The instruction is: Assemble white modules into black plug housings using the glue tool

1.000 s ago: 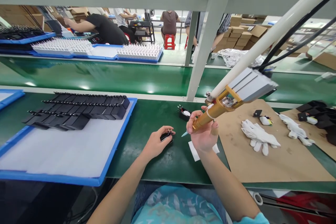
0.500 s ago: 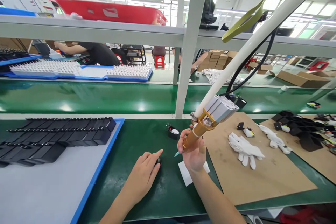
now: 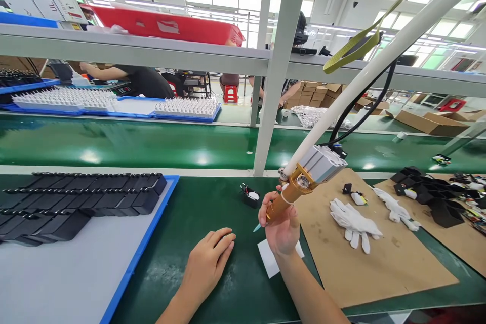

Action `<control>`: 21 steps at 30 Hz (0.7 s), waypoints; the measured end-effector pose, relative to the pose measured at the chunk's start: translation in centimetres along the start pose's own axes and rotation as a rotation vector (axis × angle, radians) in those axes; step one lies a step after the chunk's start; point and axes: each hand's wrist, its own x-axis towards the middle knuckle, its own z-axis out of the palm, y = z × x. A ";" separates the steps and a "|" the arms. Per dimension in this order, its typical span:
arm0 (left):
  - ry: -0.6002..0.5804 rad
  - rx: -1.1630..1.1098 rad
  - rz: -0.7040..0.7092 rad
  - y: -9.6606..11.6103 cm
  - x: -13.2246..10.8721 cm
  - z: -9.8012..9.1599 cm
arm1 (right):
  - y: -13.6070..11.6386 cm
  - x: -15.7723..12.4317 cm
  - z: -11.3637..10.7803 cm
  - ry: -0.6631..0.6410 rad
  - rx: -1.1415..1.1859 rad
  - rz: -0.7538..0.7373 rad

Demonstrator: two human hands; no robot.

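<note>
My right hand (image 3: 283, 228) is wrapped round an orange-brown tool (image 3: 287, 196) with a silver block on top and a pale blue tip pointing down to the left. My left hand (image 3: 208, 260) rests low over the green table, fingers bent and close together; whether anything lies under them is hidden. Just beyond the hands sits a small black case (image 3: 250, 196) with a white part and wires. A white paper (image 3: 269, 259) lies partly beneath my right wrist.
At left, a blue-edged tray (image 3: 142, 243) bears rows of black cases (image 3: 140, 200). White gloves (image 3: 353, 220) lie on brown cardboard (image 3: 398, 271) at right. A slanting white pole (image 3: 341, 98) and an upright post (image 3: 275, 71) stand in front. People work beyond.
My left hand has drawn its fingers in, and the small dark item seen by its fingertips is no longer visible. My right hand keeps its hold on the tool. The view has tilted slightly up.
</note>
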 end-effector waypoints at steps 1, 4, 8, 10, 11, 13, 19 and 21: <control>-0.013 0.040 0.020 0.0 0.0 0.0 | 0.0 0.0 0.0 0.005 -0.005 0.003; -0.041 0.176 0.063 0.4 -0.2 0.2 | 0.0 -0.1 0.0 0.015 -0.018 0.012; -0.028 0.368 0.074 1.0 -0.6 0.9 | 0.0 -0.1 0.0 0.023 -0.021 0.015; -0.043 0.423 0.060 1.0 -0.8 1.2 | 0.1 0.0 0.0 0.030 -0.020 0.017; -0.058 0.439 0.051 0.9 -0.8 1.3 | 0.0 0.0 0.0 0.033 -0.017 0.018; -0.097 0.451 0.031 0.8 -0.7 1.3 | 0.0 0.0 0.0 0.039 -0.010 0.021; -0.211 0.244 -0.039 0.9 -0.2 0.5 | 0.0 -0.1 0.0 0.046 -0.011 0.019; -0.176 0.141 -0.081 1.1 -0.1 0.4 | 0.0 -0.1 -0.1 0.048 -0.013 0.019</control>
